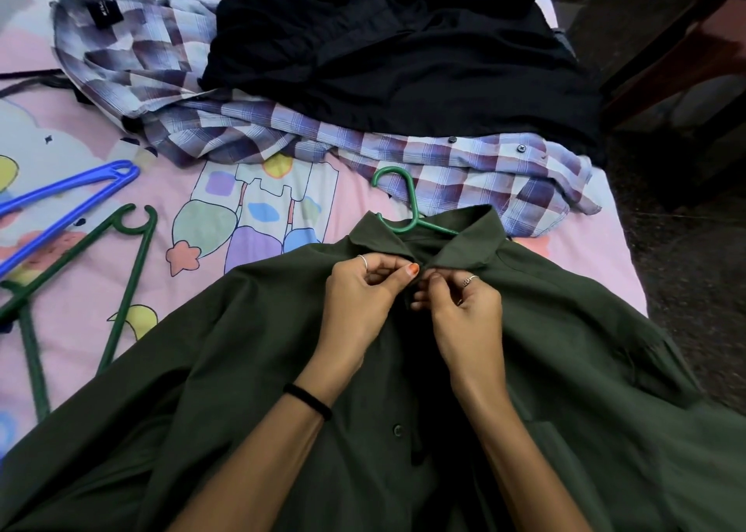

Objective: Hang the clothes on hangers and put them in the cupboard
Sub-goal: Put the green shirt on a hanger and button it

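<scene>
A matt green cloth shirt [250, 370] over a glossy green plastic hanger [407, 204], beside smooth plastic spares [68, 192], woven checked shirts [464, 172], matt black fabric [403, 55] and a printed cotton sheet [258, 204].

Both hands' fingers [407, 270] at green shirt [242, 370] collar

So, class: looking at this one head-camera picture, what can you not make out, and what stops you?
- Green hanger arms: hidden inside the green shirt.
- Top button: covered by the left hand and right hand.
- Black label print: too small.
- Blue hanger: cut off at the left edge.
- Cupboard: not in view.
</scene>
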Demonstrator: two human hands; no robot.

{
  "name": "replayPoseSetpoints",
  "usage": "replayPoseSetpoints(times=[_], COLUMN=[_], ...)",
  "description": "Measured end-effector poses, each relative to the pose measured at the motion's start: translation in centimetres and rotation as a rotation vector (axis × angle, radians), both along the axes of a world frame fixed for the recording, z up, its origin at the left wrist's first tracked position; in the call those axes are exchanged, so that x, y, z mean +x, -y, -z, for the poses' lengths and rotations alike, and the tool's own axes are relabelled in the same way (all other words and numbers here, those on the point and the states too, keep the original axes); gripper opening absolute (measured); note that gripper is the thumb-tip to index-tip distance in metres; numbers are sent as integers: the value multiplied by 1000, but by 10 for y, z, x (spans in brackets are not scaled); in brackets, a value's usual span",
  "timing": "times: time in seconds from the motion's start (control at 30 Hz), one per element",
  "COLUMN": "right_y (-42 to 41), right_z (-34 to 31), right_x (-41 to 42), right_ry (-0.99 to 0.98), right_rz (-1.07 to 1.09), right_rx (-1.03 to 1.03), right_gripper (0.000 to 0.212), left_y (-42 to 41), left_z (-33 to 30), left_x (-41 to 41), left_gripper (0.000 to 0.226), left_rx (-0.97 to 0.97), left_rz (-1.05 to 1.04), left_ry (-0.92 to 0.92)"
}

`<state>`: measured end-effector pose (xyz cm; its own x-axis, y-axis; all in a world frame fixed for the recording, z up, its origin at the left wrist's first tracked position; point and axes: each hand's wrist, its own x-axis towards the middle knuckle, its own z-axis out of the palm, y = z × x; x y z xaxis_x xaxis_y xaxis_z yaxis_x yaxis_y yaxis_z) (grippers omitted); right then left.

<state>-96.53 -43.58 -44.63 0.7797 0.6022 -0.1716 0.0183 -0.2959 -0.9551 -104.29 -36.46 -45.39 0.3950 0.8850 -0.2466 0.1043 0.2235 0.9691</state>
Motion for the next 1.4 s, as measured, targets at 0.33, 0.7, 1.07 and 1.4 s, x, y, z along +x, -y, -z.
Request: replayPoseSetpoints(times=[0.33, 0.7, 1.07, 1.4], right_y=[-2, -1, 4, 5], right_z=[9, 10, 19, 14], right_x=[2, -3, -17, -15], right_ry=[6, 198, 388, 25], right_rz=[-6, -37, -66, 48], right_rx=[-50, -61, 45, 88], right_gripper=[7, 7, 13, 8], left_y=[2, 2, 4, 3], left_z=[0, 2, 10, 17], left_x=[0, 1, 5, 8], left_gripper=[8, 17, 25, 23], left_rx=[332, 28, 105, 83], left_rz=[59, 56, -4, 38], left_ry=[-218, -46, -35, -75])
